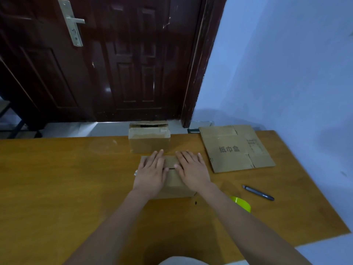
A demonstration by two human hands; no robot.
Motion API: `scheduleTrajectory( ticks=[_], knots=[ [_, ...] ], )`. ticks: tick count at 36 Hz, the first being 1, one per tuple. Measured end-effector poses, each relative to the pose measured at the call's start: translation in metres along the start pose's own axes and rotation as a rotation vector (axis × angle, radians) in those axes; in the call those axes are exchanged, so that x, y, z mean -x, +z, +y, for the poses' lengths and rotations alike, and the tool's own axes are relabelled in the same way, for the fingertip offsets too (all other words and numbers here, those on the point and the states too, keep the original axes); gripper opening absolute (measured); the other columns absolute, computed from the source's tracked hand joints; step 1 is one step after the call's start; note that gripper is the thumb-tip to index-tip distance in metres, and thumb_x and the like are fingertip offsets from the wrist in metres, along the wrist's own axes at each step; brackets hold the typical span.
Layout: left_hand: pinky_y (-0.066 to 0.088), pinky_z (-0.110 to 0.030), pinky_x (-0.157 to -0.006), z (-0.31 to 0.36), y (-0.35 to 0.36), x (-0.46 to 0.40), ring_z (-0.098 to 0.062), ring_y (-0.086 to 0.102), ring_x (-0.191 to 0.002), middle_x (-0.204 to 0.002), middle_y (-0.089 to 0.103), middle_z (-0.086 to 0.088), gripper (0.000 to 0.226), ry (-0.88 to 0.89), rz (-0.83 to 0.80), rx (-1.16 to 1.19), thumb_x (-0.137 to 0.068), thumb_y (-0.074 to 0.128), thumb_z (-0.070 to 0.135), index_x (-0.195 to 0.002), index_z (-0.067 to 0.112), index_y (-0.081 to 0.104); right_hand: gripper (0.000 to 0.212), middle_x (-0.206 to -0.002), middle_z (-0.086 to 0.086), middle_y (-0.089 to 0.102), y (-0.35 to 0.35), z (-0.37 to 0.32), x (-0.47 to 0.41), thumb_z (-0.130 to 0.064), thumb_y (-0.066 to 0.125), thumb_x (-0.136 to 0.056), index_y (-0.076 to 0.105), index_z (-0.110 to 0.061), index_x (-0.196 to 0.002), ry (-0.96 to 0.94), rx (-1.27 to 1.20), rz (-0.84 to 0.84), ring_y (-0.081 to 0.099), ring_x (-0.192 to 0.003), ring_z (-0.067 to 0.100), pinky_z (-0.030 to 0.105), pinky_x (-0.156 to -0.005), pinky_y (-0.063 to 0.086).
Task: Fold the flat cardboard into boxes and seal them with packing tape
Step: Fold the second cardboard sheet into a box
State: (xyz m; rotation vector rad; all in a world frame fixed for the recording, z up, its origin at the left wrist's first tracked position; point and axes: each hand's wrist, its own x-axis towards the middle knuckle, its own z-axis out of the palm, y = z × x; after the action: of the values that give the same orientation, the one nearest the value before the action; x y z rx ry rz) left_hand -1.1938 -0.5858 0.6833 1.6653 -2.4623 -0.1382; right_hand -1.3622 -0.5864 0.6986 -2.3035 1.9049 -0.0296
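A small brown cardboard box (pixel 172 185) stands on the wooden table (pixel 66 178) in front of me, its top flaps folded down with a seam between them. My left hand (pixel 151 172) lies flat on the left flap, fingers straight. Flat on the right flap rests my right hand (pixel 192 169). A taped box (pixel 149 139) stands just behind at the table's far edge. Flat cardboard (pixel 236 148) with printed characters lies to the right. A yellow-green tape roll (pixel 242 203) sits by my right forearm, partly hidden by it.
A dark utility knife (pixel 258 192) lies on the table right of the box. A dark wooden door (pixel 107 58) stands behind the table, and a pale wall (pixel 286 64) runs along the right side. The table's right edge slants near the tape.
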Motion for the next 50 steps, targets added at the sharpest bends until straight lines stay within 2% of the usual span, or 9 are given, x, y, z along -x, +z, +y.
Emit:
scheduleTrajectory(
  ticks=[4, 18, 23, 27, 30, 34, 40, 44, 50],
  knots=[
    [-0.005, -0.045, -0.116, 0.001, 0.0, -0.002, -0.017, -0.009, -0.146, -0.159, -0.008, 0.005, 0.092, -0.023, -0.155, -0.019, -0.074, -0.03, 0.061, -0.151, 0.02, -0.004, 0.088, -0.157, -0.004, 0.014, 0.003, 0.003, -0.004, -0.069, -0.013, -0.077, 0.006, -0.026, -0.151, -0.01, 0.002, -0.051, 0.002, -0.146, 0.016, 0.049, -0.116, 0.002],
    [-0.009, -0.05, -0.116, 0.009, 0.008, -0.01, -0.021, -0.02, -0.144, -0.157, -0.021, 0.001, 0.087, -0.024, -0.251, -0.099, -0.071, -0.024, 0.059, -0.148, 0.02, -0.017, 0.088, -0.158, -0.004, 0.001, 0.009, 0.01, -0.008, -0.073, -0.013, -0.076, -0.009, -0.025, -0.149, -0.016, 0.069, -0.121, -0.01, -0.145, 0.019, 0.055, -0.114, -0.003],
    [-0.01, -0.048, -0.115, 0.008, 0.006, -0.013, -0.018, -0.018, -0.144, -0.158, -0.017, 0.004, 0.085, -0.029, -0.28, -0.088, -0.075, -0.021, 0.062, -0.149, 0.022, -0.014, 0.076, -0.158, -0.005, 0.004, 0.007, 0.011, -0.006, -0.067, -0.004, -0.086, -0.004, -0.026, -0.15, -0.005, 0.021, -0.127, -0.008, -0.146, 0.016, 0.052, -0.115, -0.002],
    [-0.004, -0.041, -0.117, 0.002, -0.011, -0.014, -0.012, -0.004, -0.146, -0.16, 0.004, 0.006, 0.06, -0.095, -0.249, 0.145, -0.099, 0.015, 0.052, -0.152, 0.025, 0.007, 0.052, -0.156, -0.009, 0.017, 0.0, 0.012, -0.009, -0.045, 0.02, -0.101, 0.019, -0.027, -0.149, 0.048, -0.338, -0.07, 0.005, -0.145, 0.01, 0.04, -0.117, 0.005],
    [0.021, -0.039, -0.113, -0.006, -0.03, -0.012, -0.021, 0.025, -0.141, -0.152, 0.033, -0.002, 0.05, -0.259, -0.054, 0.548, -0.101, 0.028, 0.042, -0.148, 0.022, 0.027, 0.048, -0.146, -0.003, 0.039, -0.011, 0.012, -0.007, -0.044, 0.029, -0.1, 0.04, -0.022, -0.141, 0.268, -0.863, 0.156, 0.03, -0.138, 0.014, 0.029, -0.11, 0.023],
    [0.038, -0.041, -0.094, -0.022, -0.055, -0.017, -0.034, 0.046, -0.122, -0.135, 0.05, -0.015, 0.046, -0.556, 0.091, 0.763, -0.101, 0.027, 0.042, -0.139, 0.018, 0.038, 0.051, -0.125, 0.019, 0.055, -0.031, 0.02, -0.005, -0.04, 0.029, -0.101, 0.053, -0.001, -0.124, 0.659, -1.114, 0.37, 0.051, -0.116, 0.032, 0.038, -0.094, 0.039],
    [0.036, -0.048, -0.105, -0.042, -0.051, -0.02, -0.039, 0.04, -0.128, -0.148, 0.033, -0.02, 0.074, -0.914, -0.284, 1.012, -0.096, 0.017, 0.061, -0.147, 0.008, 0.027, 0.082, -0.131, 0.014, 0.051, -0.029, 0.043, -0.008, -0.071, 0.022, -0.088, 0.043, -0.009, -0.137, 0.966, -1.264, -0.098, 0.05, -0.114, 0.033, 0.044, -0.097, 0.043],
    [0.041, -0.045, -0.095, -0.038, -0.048, -0.015, -0.04, 0.044, -0.122, -0.136, 0.044, -0.024, 0.084, -0.998, -0.345, 1.182, -0.091, 0.022, 0.069, -0.136, 0.002, 0.043, 0.093, -0.124, 0.014, 0.053, -0.033, 0.039, 0.001, -0.082, 0.025, -0.078, 0.045, -0.012, -0.135, 0.991, -1.282, -0.242, 0.053, -0.106, 0.032, 0.04, -0.082, 0.046],
    [0.05, -0.041, -0.063, -0.036, -0.059, -0.015, -0.033, 0.059, -0.079, -0.092, 0.059, -0.018, 0.063, -0.957, -0.399, 1.262, -0.094, 0.033, 0.06, -0.108, 0.001, 0.053, 0.088, -0.143, 0.014, 0.041, -0.047, 0.05, 0.016, -0.076, 0.026, -0.084, 0.032, -0.012, -0.144, 0.94, -1.266, -0.258, 0.047, -0.122, 0.036, 0.047, -0.09, 0.044]
  ],
)
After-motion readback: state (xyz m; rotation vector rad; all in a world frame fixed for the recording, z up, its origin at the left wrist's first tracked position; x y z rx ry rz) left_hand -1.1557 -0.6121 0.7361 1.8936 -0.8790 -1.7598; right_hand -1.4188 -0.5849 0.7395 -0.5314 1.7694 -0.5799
